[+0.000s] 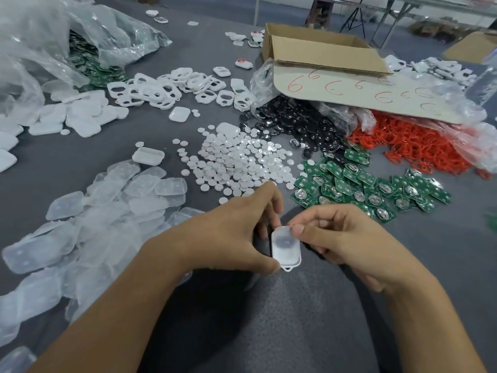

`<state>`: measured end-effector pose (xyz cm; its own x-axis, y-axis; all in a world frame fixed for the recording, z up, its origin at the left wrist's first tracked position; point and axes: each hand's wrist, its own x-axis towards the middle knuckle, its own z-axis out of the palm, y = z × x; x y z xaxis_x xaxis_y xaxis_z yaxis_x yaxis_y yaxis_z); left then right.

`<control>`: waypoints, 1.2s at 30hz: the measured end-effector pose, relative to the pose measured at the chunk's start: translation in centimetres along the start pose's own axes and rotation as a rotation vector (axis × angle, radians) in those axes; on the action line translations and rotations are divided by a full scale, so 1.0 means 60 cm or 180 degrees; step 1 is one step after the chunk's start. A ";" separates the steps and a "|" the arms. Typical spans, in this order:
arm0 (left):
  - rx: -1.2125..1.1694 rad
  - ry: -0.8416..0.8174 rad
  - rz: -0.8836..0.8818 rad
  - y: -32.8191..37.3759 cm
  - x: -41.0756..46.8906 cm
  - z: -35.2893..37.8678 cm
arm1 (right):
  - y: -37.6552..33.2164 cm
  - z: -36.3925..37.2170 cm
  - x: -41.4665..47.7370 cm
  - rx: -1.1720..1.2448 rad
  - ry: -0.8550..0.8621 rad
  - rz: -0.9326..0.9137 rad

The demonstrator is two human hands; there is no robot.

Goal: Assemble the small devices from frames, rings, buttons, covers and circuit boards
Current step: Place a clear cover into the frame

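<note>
Between my hands, just above the grey table, is a small white device with a translucent cover on top and a loop at its lower end. My left hand grips its left side, thumb at the lower corner. My right hand pinches its upper right corner with thumb and fingers. Green circuit boards lie in a pile to the right, white round buttons straight ahead, translucent covers to the left, white frames farther back and red rings at the right.
An open cardboard box lies at the back right over plastic bags, with black discs spilling from under it. A large clear plastic bag with more green boards fills the back left. White solid covers lie at the left.
</note>
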<state>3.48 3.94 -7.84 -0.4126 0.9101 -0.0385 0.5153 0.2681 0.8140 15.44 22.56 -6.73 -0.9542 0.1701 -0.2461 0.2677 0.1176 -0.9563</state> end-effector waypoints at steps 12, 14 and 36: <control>-0.0078 -0.0011 -0.0025 0.005 -0.001 -0.001 | 0.003 0.000 0.002 -0.0579 -0.0090 -0.0254; -0.0080 -0.0032 -0.0027 0.006 -0.001 -0.001 | 0.004 0.000 0.002 -0.0754 -0.0062 -0.0299; -0.0095 0.0072 -0.0113 0.007 0.004 0.009 | -0.005 0.011 -0.011 -0.1504 0.0162 -0.0771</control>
<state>3.98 4.46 -7.81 -0.4471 0.8928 -0.0548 0.4775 0.2900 0.8294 15.93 21.79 -6.39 -0.9916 0.1292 -0.0080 0.0828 0.5853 -0.8065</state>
